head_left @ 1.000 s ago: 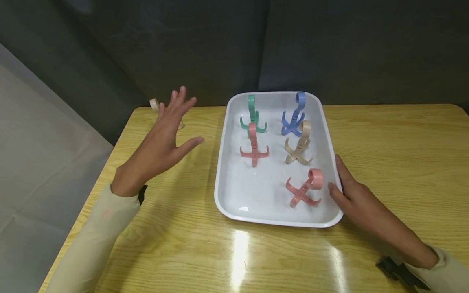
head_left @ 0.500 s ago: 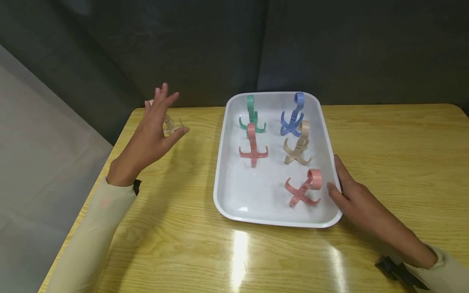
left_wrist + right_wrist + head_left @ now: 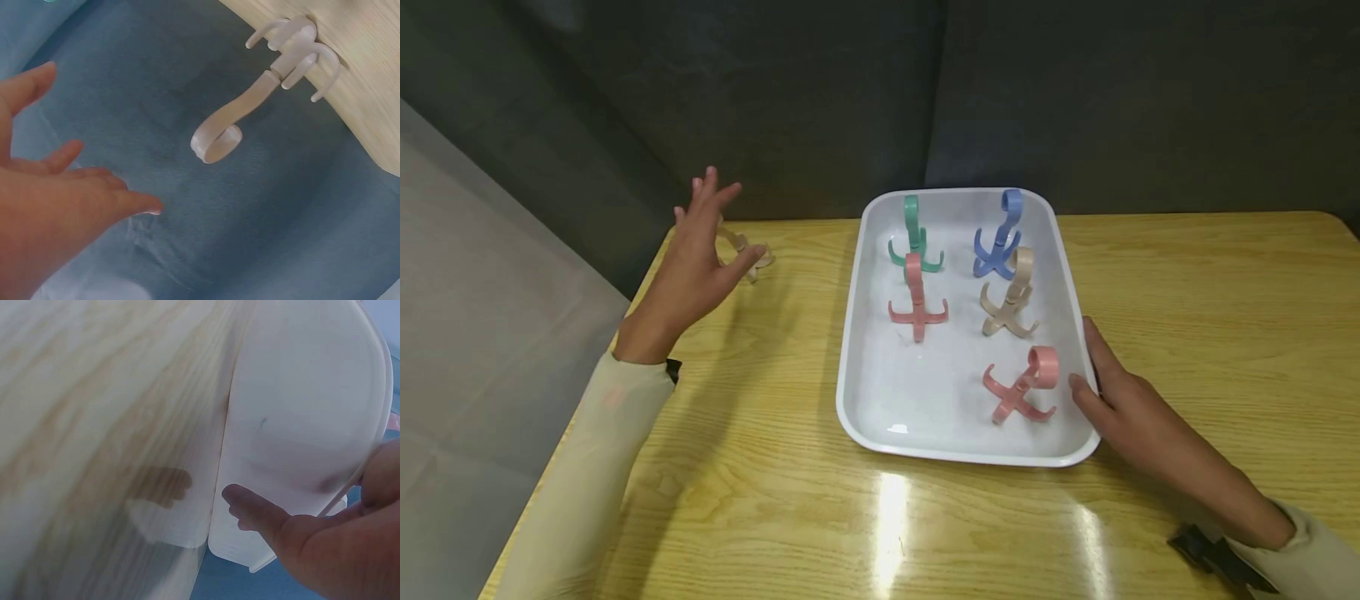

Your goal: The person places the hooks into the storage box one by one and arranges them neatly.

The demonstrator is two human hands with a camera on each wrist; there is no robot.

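Note:
My left hand (image 3: 685, 271) hovers at the table's far left corner, fingers and thumb spread and holding nothing. Partly behind it stands a beige hanging hook (image 3: 753, 257) with several claws and a curled top. The left wrist view shows a gap between my fingers and this hook (image 3: 240, 111). At the right, my right hand (image 3: 1131, 408) grips the wall of a white tray (image 3: 917, 454), thumb over the rim and fingers along the outside. Inside the tray are a green hook (image 3: 915, 242), a blue hook (image 3: 1000, 242), another beige hook (image 3: 1015, 300) and two pink hooks, left (image 3: 917, 304) and front right (image 3: 1022, 392).
A yellow wood-grain table (image 3: 760, 500) bears the tray. Dark cloth (image 3: 820, 100) hangs right behind the table's back edge. A grey sheet (image 3: 482, 333) lies beyond the left edge.
My left hand has moved left, alongside the beige hook, whose position on the table stays nearly the same. The right hand and the tray have hardly moved.

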